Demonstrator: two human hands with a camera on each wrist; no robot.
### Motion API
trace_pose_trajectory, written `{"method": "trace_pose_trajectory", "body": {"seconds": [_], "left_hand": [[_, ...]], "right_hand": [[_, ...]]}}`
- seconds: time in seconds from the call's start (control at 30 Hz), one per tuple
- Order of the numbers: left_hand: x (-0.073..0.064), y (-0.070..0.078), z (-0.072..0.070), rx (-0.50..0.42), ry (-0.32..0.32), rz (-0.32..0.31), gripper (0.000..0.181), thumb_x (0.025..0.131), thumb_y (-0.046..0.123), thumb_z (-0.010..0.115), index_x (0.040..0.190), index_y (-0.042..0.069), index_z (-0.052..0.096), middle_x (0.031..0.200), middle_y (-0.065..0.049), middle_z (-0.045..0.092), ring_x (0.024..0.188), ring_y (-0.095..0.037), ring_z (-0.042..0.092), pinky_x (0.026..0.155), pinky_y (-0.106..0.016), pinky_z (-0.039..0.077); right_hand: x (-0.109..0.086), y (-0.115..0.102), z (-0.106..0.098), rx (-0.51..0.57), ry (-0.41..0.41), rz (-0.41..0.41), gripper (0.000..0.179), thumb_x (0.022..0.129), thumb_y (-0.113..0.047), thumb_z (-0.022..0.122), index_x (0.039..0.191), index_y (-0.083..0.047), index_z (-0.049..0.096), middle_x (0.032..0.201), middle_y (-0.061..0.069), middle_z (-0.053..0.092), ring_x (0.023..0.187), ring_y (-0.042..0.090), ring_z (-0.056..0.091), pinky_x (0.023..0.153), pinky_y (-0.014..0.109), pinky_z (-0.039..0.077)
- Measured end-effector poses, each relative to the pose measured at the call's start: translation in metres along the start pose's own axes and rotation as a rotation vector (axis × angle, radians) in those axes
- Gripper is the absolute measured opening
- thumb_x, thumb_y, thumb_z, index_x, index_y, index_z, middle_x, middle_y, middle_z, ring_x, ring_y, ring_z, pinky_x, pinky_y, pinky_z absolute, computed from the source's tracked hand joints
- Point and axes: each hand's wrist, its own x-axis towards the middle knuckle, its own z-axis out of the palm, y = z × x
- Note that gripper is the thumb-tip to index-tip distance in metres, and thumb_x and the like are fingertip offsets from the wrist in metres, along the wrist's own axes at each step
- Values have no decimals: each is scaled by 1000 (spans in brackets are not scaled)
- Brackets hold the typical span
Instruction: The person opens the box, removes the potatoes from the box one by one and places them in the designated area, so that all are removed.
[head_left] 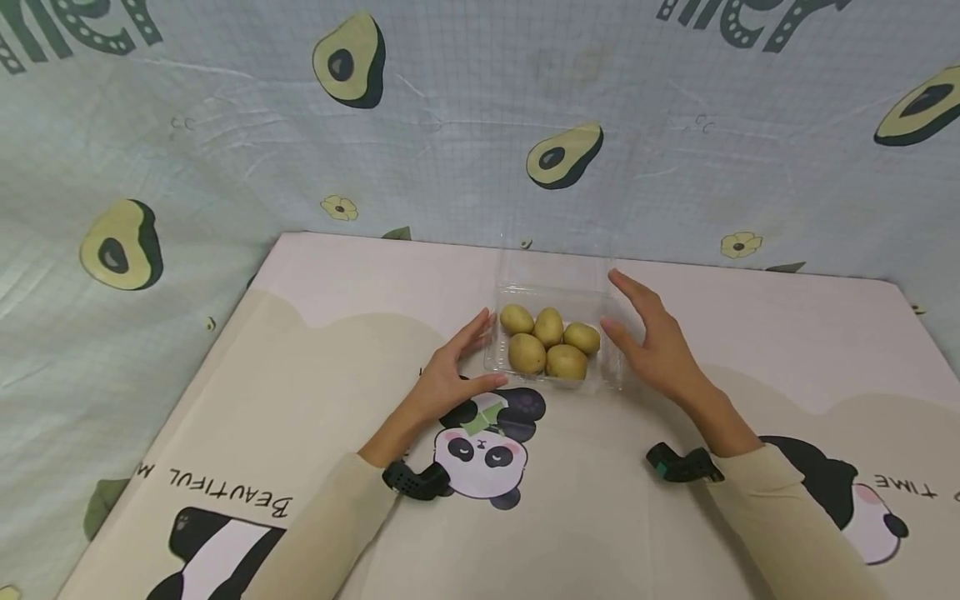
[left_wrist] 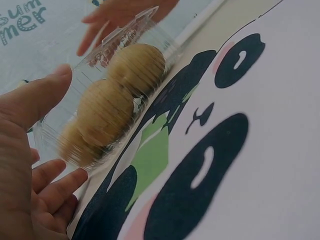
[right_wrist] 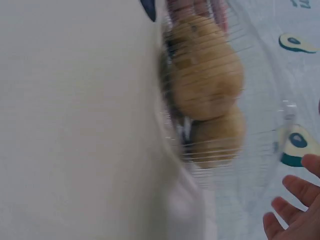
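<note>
A clear plastic clamshell box (head_left: pixel 609 379) sits on the table with its transparent lid (head_left: pixel 555 268) raised at the back. Inside lie several yellowish potatoes (head_left: pixel 527 354), seen through the ribbed wall in both wrist views. My left hand (head_left: pixel 448 379) is at the box's left side, fingers stretched along that wall and thumb by the front left corner. On the other side, my right hand (head_left: pixel 658 346) has thumb and fingers spread beside the right wall and the lid's right edge. Neither hand has its fingers curled round anything.
The table wears a pale cloth (head_left: pixel 585 483) printed with pandas and lettering. Behind it hangs a light curtain (head_left: pixel 450 175) with avocado prints, close past the table's back edge. Each wrist carries a black band, such as the left wristband (head_left: pixel 416 482).
</note>
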Motion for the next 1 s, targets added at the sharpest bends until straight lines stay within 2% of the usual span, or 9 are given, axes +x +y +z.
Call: {"method": "trace_pose_trajectory", "body": {"seconds": [0.17, 0.33, 0.53, 0.67, 0.97, 1.0], "left_hand": [[0, -1, 1, 18, 1, 8, 83, 84, 2, 70, 150, -2, 20, 152, -18, 28, 134, -35, 37, 111, -51, 21], [0, 0, 1, 40, 7, 20, 81, 86, 4, 68, 151, -1, 20, 152, -18, 29, 133, -35, 38, 111, -51, 21], [0, 0, 2, 50, 7, 20, 80, 86, 4, 68, 150, -1, 21, 152, -19, 28, 134, -35, 38, 111, -49, 23], [0, 0, 2, 49, 9, 15, 81, 86, 5, 69, 151, 0, 22, 152, -18, 29, 133, -35, 38, 111, -49, 23], [1, -1, 2, 59, 16, 3, 81, 85, 4, 70, 150, 0, 22, 152, -17, 29, 133, -35, 38, 111, -49, 23], [2, -6, 3, 57, 17, 4, 82, 85, 4, 70, 151, 0, 22, 152, -16, 28, 134, -35, 37, 111, -49, 23]], "right_hand": [[3, -10, -10, 41, 27, -104, 49, 95, -12, 59, 142, -9, 45, 140, 7, 49, 123, 26, 48, 100, 37, 41], [5, -18, -13, 36, -6, -186, 53, 90, -5, 65, 140, -11, 48, 130, 3, 56, 111, 20, 57, 89, 22, 47], [4, -24, -10, 62, -60, -267, 54, 90, -4, 63, 141, -12, 47, 123, 5, 59, 102, 18, 60, 82, 23, 50], [4, -26, -8, 41, -99, -299, 53, 90, -9, 64, 140, -10, 47, 124, 4, 59, 101, 17, 60, 80, 24, 51], [17, -28, 4, 21, -130, -328, 54, 83, -5, 72, 134, -9, 54, 123, 3, 61, 93, 17, 62, 74, 29, 54], [18, -29, 6, 23, -141, -318, 54, 83, -6, 73, 134, -9, 55, 123, 3, 61, 94, 18, 61, 74, 30, 54]]}}
